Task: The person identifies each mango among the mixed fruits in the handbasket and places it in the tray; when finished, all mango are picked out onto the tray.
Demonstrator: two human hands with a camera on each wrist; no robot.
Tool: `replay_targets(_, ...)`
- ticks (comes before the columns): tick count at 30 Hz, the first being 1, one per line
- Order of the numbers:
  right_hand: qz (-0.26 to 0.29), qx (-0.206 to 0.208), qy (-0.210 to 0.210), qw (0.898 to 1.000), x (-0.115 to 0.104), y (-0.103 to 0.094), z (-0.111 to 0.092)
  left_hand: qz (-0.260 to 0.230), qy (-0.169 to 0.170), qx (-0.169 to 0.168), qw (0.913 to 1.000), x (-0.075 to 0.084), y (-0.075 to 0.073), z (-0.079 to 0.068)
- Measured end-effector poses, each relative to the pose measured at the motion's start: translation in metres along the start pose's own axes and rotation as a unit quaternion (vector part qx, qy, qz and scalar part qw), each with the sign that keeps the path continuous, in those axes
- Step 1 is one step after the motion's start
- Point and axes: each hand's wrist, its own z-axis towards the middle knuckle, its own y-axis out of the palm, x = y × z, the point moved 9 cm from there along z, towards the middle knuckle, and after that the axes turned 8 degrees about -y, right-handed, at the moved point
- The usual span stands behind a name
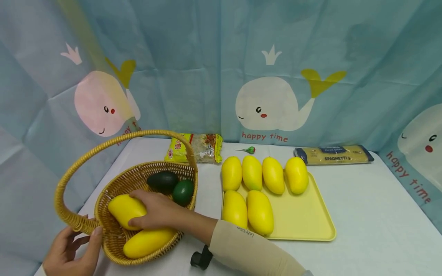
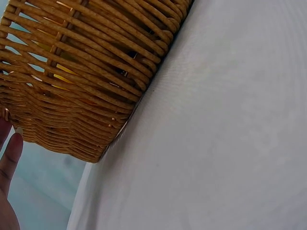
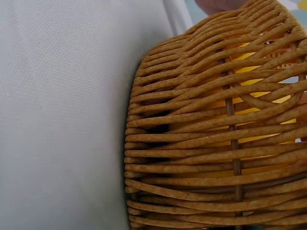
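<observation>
A wicker basket (image 1: 128, 262) with a tall arched handle stands at the left of the table. My left hand (image 1: 74, 249) grips it where the handle meets the rim, thumb on the near side; in the left wrist view its fingers (image 2: 10, 160) show at the basket's woven wall (image 2: 86, 91). Inside the basket, my right hand (image 1: 157, 211) holds a yellow mango (image 1: 125, 211) between thumb and fingers. Below that lies another mango (image 1: 146, 243). A dark avocado (image 1: 163, 181) and a green avocado (image 1: 183, 192) lie at the back. The wicker wall (image 3: 192, 153) hides my right hand's grip in its wrist view.
A yellow tray (image 1: 300, 218) right of the basket carries several mangoes (image 1: 260, 212) in two rows. Behind them lie a yellow pasta bag (image 1: 203, 148), a small green-and-red wrapped item (image 1: 249, 150) and a spaghetti pack (image 1: 331, 155). A black object (image 1: 201, 258) shows under the right forearm.
</observation>
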Motion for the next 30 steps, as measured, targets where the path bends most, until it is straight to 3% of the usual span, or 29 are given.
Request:
replay_targets(6, 0.027, 0.007, 0.006, 1.000, 0.001, -0.001, 0.001, 0.001, -0.003, 0.002, 1.0000, -0.001, -0.001, -0.001)
replay_targets(14, 0.103, 0.024, 0.009, 0.994, -0.003, -0.007, -0.010, -0.002, -0.005, 0.009, 0.9999, -0.003, -0.002, -0.003)
replay_targets(23, 0.187, 0.061, -0.014, 0.980, -0.005, -0.022, -0.030, 0.003, -0.013, 0.007, 0.9999, -0.002, 0.000, -0.002)
replay_targets(30, 0.233, 0.078, -0.029, 0.969, -0.005, -0.036, -0.048, 0.003, 0.005, -0.002, 1.0000, -0.002, 0.001, 0.000)
